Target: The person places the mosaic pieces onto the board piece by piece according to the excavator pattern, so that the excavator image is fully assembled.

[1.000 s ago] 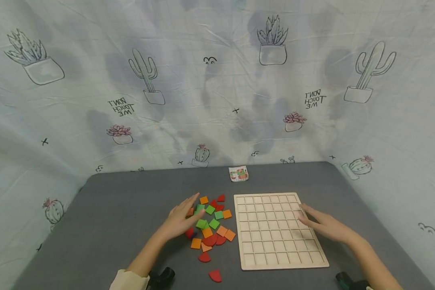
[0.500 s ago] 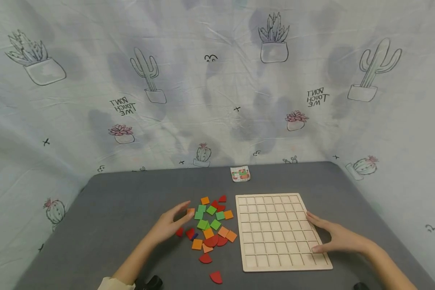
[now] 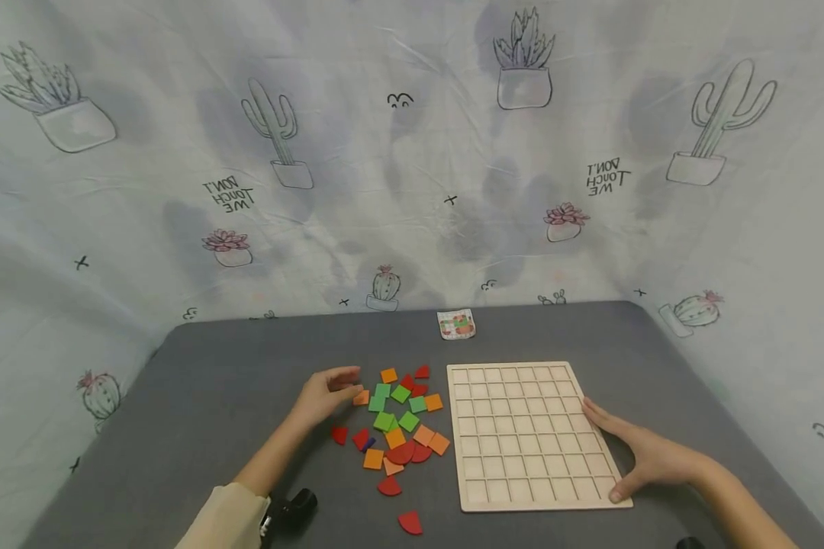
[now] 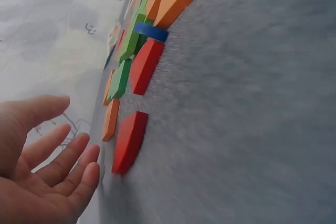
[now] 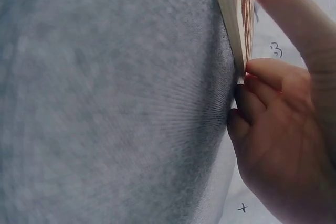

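Note:
A pale wooden grid board (image 3: 532,436) lies flat at the right of the tile pile. My right hand (image 3: 655,454) holds its right edge, the thumb on top by the near corner. In the right wrist view, the fingertips (image 5: 262,67) meet the board's edge (image 5: 231,22). My left hand (image 3: 324,395) holds nothing; its fingers are loosely bent beside an orange square tile (image 3: 361,397). In the left wrist view, a red quarter-round tile (image 4: 129,142) lies closest on the table to the relaxed fingers (image 4: 68,161).
Several green tiles (image 3: 384,421), orange squares and red quarter-rounds lie scattered, some overlapping, with a small blue piece (image 3: 368,444) among them. One red tile (image 3: 410,523) lies nearest the front. A printed picture card (image 3: 456,325) sits at the grey table's (image 3: 247,358) back edge.
My left hand has drawn leftward off the pile, uncovering tiles at its left side. My right hand has come down onto the board's right edge, its thumb sliding toward the near corner.

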A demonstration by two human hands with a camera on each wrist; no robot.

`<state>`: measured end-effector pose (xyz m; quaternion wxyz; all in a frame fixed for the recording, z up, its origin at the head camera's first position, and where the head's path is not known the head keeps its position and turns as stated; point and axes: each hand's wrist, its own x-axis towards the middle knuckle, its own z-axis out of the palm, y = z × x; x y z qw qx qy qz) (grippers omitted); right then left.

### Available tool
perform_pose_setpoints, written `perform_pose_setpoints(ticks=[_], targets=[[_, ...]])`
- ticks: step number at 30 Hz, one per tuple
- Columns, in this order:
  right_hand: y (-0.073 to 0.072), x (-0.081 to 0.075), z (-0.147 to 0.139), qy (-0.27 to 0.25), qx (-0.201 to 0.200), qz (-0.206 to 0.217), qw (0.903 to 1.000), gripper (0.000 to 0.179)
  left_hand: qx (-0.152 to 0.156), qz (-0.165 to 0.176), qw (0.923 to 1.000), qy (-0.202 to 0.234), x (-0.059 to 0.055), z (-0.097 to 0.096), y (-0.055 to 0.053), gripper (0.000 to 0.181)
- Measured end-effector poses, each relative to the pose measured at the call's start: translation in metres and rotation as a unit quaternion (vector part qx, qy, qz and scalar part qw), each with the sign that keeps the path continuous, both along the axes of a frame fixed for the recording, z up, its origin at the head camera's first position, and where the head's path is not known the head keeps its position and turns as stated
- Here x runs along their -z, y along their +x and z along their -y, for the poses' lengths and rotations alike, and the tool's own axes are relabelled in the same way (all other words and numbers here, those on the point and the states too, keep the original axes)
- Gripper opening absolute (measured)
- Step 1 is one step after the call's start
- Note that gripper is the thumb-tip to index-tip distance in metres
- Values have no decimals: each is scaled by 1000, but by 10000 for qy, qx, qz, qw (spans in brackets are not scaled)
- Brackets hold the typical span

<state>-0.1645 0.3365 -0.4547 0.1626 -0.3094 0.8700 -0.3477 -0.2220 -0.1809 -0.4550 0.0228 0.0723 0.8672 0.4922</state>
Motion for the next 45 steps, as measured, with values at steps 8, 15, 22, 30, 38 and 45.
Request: perform_pose_setpoints(ticks=[8,15,22,30,38,45], targets=[[-2,-4,-3,74,-133,-105,9998,122,-41,197,9998,-47,-5,-28,-31,36],[-3,-6,-3,277,-212,-85,9994,126,689,-71,9963,-515,-10,-65,-48,30],[-3,-3,-3,411,-42,-360,9985,127,917,-20,9932,-713,-8,-87,-59,33],[-7,-11,0,945,192,-187,9952,126,1126,-87,9884,-1016,-3,-96,-67,31],[-8,-17,3,1009,183,-72,9947,125,1162,-198,9871,-1079,0,-98,-66,23],[-5,-13,-1,879,106,-312,9956,123,1175,-470,9882,-861,1,-96,-65,23]])
